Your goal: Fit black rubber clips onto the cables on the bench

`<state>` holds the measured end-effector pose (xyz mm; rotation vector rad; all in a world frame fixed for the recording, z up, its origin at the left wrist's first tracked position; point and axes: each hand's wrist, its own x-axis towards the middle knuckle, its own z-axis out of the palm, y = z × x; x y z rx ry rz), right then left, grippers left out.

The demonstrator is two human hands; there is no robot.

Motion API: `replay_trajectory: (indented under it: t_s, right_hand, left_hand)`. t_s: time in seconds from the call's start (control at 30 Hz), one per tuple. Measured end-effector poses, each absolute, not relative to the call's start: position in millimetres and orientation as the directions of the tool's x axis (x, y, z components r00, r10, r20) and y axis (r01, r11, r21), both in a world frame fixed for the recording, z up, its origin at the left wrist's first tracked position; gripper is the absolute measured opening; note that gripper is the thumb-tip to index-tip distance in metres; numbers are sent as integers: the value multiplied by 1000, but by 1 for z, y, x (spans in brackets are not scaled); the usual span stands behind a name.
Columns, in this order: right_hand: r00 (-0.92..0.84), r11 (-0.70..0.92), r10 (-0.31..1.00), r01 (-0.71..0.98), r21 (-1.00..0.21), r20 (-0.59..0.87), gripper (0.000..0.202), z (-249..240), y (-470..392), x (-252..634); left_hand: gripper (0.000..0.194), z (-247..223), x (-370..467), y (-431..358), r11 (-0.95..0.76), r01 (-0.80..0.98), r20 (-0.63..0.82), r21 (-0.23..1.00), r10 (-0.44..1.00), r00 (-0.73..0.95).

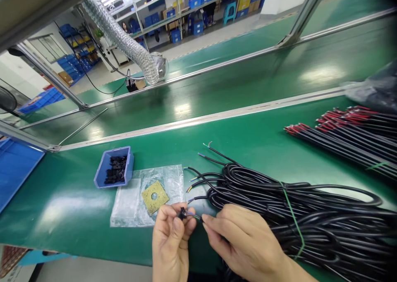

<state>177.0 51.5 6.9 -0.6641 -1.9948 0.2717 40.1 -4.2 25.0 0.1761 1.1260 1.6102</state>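
Observation:
Between the thumb and fingers of my left hand (172,236) is a small black connector (182,213). My right hand (245,236) pinches a black cable (201,219) close to its stripped end, and thin coloured wires (192,214) run from there to the connector. Whether the wires sit inside the connector is too small to tell. Just beyond my right hand lies a coiled bundle of black cables (248,176) held by a green tie (291,213). A yellowish square plate with a round hole (150,203) rests on a clear plastic bag (125,205) beyond my left hand.
A blue bin (98,176) of small black parts stands behind the bag. Black cables with red ends (350,135) lie at the right, near crumpled plastic (369,92). A metal rail (198,118) crosses the green table (71,216); a silver duct (124,42) hangs above. People sit far back.

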Motion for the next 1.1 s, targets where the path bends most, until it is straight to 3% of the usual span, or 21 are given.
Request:
replay_trajectory:
  t_s: [0.43,0.87,1.1]
  right_hand:
    - [-401,850,526,290,-441,750,10,7,50,181]
    - [-476,820,567,248,-516,672,12,6,51,185]
    - [-439,770,638,345,-536,633,10,9,48,191]
  left_hand:
    - [33,25,45,-2,52,-643,-418,764,798,-433]
    - [36,11,34,-2,211,-672,-364,710,927,-94]
    - [37,-4,29,1,271,-646,-447,714,886,-123]
